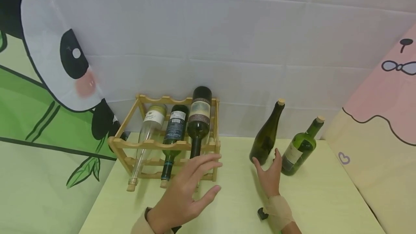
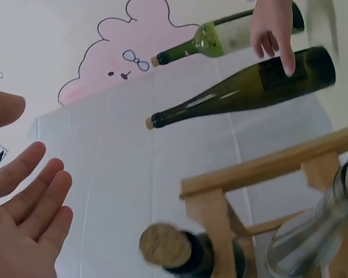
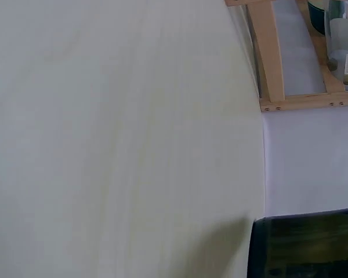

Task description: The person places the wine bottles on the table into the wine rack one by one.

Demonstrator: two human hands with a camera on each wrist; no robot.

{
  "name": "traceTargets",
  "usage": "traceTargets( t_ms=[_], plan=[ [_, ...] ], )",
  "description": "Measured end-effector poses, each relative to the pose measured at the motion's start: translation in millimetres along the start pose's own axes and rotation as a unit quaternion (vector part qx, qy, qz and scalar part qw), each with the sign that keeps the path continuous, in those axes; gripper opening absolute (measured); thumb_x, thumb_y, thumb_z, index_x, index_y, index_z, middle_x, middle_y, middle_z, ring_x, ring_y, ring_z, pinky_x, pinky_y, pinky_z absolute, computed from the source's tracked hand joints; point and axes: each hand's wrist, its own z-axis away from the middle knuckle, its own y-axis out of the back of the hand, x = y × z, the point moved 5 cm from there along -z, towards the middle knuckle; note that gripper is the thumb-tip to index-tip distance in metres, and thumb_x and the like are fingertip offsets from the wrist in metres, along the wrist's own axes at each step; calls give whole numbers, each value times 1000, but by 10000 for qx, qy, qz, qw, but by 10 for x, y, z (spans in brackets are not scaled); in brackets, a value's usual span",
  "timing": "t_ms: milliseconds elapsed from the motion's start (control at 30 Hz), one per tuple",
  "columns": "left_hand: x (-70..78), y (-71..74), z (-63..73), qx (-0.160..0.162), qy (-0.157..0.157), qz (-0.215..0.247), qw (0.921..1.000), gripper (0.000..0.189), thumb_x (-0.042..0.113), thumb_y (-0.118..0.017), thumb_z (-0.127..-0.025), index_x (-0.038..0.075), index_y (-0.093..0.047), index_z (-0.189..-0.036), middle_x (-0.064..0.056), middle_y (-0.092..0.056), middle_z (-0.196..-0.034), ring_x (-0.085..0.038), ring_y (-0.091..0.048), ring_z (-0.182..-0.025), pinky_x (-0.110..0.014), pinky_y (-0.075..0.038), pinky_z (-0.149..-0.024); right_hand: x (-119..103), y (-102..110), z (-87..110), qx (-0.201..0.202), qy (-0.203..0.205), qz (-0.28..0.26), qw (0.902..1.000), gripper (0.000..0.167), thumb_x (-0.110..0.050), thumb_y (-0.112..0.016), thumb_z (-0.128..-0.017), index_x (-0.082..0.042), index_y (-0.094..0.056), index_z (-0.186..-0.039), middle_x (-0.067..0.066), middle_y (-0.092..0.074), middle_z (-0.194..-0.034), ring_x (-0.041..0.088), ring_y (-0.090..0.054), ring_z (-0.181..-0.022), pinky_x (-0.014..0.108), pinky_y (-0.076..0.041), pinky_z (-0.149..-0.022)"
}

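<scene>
My left hand (image 1: 186, 190) hovers in front of the wooden wine rack (image 1: 125, 143), thumb apart from its extended fingers and nothing in its grasp. Further right, my right hand (image 1: 270, 178) reaches toward the base of a dark wine bottle (image 1: 264, 138) with thumb and fingers spread. In the left wrist view a finger overlaps this bottle (image 2: 232, 92); contact is hard to tell. The bottle stands upright, corked. Beside it is a green wine bottle (image 1: 300, 151) with a pale label, also corked. The right wrist view shows part of the dark bottle (image 3: 313, 246) but no hand.
On the rack's top tier lie a clear bottle (image 1: 146, 133), a blue-labelled bottle (image 1: 175, 129) and a dark bottle (image 1: 199, 118), necks toward me. Another bottle is partly hidden below. A printed cloth (image 1: 243, 39) hangs behind the table (image 1: 234, 176). A small black object (image 1: 262, 213) is by my right wrist.
</scene>
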Motion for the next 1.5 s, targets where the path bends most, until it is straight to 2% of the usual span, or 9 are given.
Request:
traceTargets(
  t_ms=[133, 233, 367, 500, 733, 1000, 1133, 1367, 1500],
  plan=[
    [31, -161, -5, -183, -61, 69, 9998, 44, 27, -67, -108, 12, -57, -148, -6, -54, -155, -25, -55, -140, -38, -46, -115, 15, -74, -55, -107, -350, -168, 9992, 100, -20, -86, -94, 6, -20, -165, 31, -29, -165, 48, -28, -153, 65, -27, -123],
    [39, -237, 15, -309, 80, 343, 9989, 44, 22, -69, -107, 13, -56, -148, -5, -53, -155, -23, -54, -140, -39, -48, -113, 27, -132, -108, -201, -571, -164, 9980, 103, -22, -86, -94, 4, -18, -166, 30, -28, -165, 47, -28, -154, 64, -27, -124],
    [40, -279, 51, -421, 362, 622, 9965, 46, 19, -70, -106, 17, -55, -149, -3, -53, -153, -22, -53, -139, -38, -48, -114, 58, -200, -196, -255, -837, -57, 9961, 105, -28, -86, -94, -2, -16, -167, 28, -28, -166, 46, -32, -153, 65, -29, -123],
    [14, -297, 83, -465, 506, 601, 9958, 46, 21, -70, -106, 18, -54, -149, -1, -54, -152, -20, -53, -140, -38, -48, -114, 123, -255, -276, -226, -1154, -42, 9931, 106, -32, -87, -93, -4, -16, -168, 26, -33, -166, 46, -36, -153, 63, -30, -123],
    [-30, -352, 123, -642, 667, 845, 9921, 48, 17, -71, -106, 20, -52, -150, 0, -53, -151, -19, -53, -140, -38, -50, -113, 256, -323, -370, 26, -1641, 23, 9864, 103, -40, -91, -88, -3, -28, -161, 29, -48, -155, 48, -46, -145, 64, -35, -119],
    [-74, -403, 186, -896, 1360, 1772, 9706, 42, 19, -67, -109, 27, -54, -148, 7, -55, -150, -18, -54, -141, -40, -50, -113, 308, -318, -416, 0, -1455, 48, 9894, 95, -42, -93, -85, -1, -40, -153, 29, -57, -143, 48, -55, -134, 64, -42, -113],
    [-87, -413, 191, -914, 1512, 2058, 9625, 41, 19, -66, -109, 30, -54, -147, 9, -57, -148, -17, -56, -139, -38, -51, -110, 295, -290, -409, -214, -1305, -77, 9912, 97, -40, -93, -85, 0, -39, -155, 29, -55, -146, 47, -53, -137, 62, -41, -116],
    [-93, -416, 201, -957, 1515, 2212, 9586, 38, 18, -65, -110, 29, -56, -145, 8, -59, -144, -14, -62, -128, -35, -54, -106, 203, -233, -311, -451, -1159, -138, 9921, 95, -31, -94, -85, 5, -40, -154, 31, -54, -147, 48, -52, -139, 61, -39, -118],
    [-121, -420, 221, -1036, 1782, 2384, 9490, 36, 20, -65, -110, 31, -57, -144, 10, -60, -143, -13, -62, -128, -34, -53, -107, 178, -207, -256, -440, -1069, -45, 9933, 91, -26, -94, -84, 7, -43, -151, 32, -58, -142, 48, -55, -134, 61, -41, -116]
  ],
)
